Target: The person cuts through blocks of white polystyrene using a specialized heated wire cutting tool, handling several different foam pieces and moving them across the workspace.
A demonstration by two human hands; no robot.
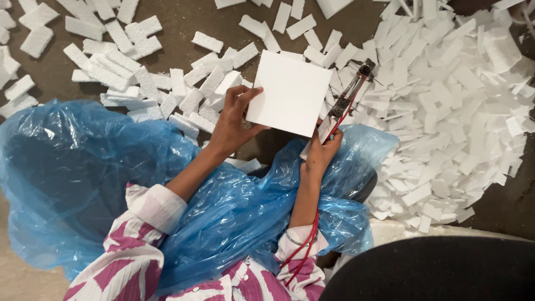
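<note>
White foam is everywhere here: a square foam sheet (290, 92) sits upright-tilted in the middle of the view, pinched at its near-left edge by the left hand (234, 125), thumb on the face and fingers behind. The right hand (322, 149) is closed around the handle of a wire cutter (348, 95), whose frame runs up along the sheet's right edge; a red cable (304, 251) trails from it down the right forearm.

Left of the sheet, and beyond it, cut foam strips (128, 61) lie scattered on the brown floor (61, 67); right of the sheet they heap into a deep pile (451, 106). Below the sheet, a blue plastic bag (83, 167) spreads across the lap.

Risks, as I judge them: the left fingers lie close to the sheet's lower edge, so a cut running that way could reach them. The cable lies slack near the sleeve and could snag and jerk the tool. The thin plastic just below the sheet could be touched by the cutter if the tool drops low.

Room to move is tight: the sheet's right edge is touching or nearly touching the cutter, and the pile crowds that side. The sheet's top and left edges stand free, with bare floor visible only well beyond the sheet, at the upper left.
</note>
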